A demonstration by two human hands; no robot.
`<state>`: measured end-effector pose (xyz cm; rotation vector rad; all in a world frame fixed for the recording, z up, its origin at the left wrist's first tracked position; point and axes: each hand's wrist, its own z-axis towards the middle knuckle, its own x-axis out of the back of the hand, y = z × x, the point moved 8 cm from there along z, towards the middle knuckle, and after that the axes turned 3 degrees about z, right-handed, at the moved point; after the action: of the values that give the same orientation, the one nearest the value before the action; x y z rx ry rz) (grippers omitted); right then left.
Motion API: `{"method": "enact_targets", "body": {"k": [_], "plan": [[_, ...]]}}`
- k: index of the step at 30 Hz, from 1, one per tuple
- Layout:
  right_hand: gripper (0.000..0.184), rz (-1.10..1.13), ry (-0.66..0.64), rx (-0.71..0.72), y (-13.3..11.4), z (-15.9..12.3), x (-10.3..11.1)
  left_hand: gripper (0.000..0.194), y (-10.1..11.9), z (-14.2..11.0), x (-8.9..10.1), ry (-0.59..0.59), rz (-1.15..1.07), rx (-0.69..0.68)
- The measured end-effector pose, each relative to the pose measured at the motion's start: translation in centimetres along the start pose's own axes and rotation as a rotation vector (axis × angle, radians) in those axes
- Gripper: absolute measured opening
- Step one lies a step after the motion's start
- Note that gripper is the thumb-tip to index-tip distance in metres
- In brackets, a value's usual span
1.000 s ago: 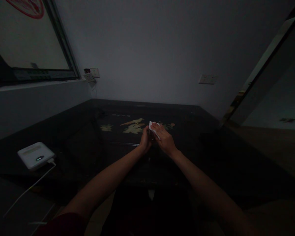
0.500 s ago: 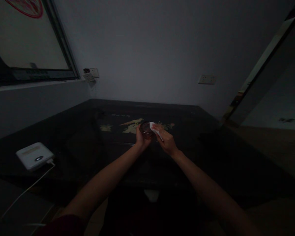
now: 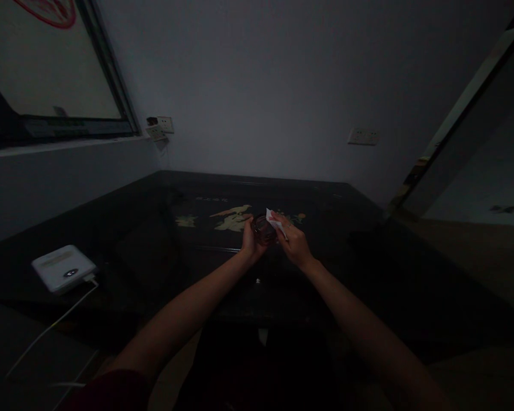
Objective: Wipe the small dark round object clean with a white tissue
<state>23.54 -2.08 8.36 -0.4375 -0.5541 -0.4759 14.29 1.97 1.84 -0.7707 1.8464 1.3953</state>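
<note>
My left hand (image 3: pixel 252 244) is wrapped round the left side of a round, clear glass bowl (image 3: pixel 263 229), holding it over the dark table. In my right hand (image 3: pixel 294 242) is a folded white tissue (image 3: pixel 275 221), pressed between the fingers at the bowl's right rim. The bowl's opening faces partly up towards me. Dim light hides its far side and the fingertips beneath it.
A dark glossy table (image 3: pixel 132 268) with a pale bird-and-flower picture (image 3: pixel 233 220) spreads under my hands. At its left edge lies a white box-shaped device (image 3: pixel 64 268) with a white cable (image 3: pixel 51 326). Wall sockets (image 3: pixel 363 136) are behind.
Both hands have shifted slightly right together with the bowl. The tissue's upper corner now stands out more above the rim, and my right fingers have turned a little on it.
</note>
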Motion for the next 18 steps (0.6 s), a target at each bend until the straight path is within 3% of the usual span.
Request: {"method": "enact_targets", "body": {"k": [8,18], "plan": [[0.045,-0.016,-0.018,0.053,-0.7,-0.1,-0.6,0.035,1.3,0.9,0.9,0.046,-0.119,-0.056],[0.050,-0.120,-0.157,0.218,-2.6,-0.7,-2.5,0.031,1.9,1.3,1.4,0.093,-0.209,-0.130]]}}
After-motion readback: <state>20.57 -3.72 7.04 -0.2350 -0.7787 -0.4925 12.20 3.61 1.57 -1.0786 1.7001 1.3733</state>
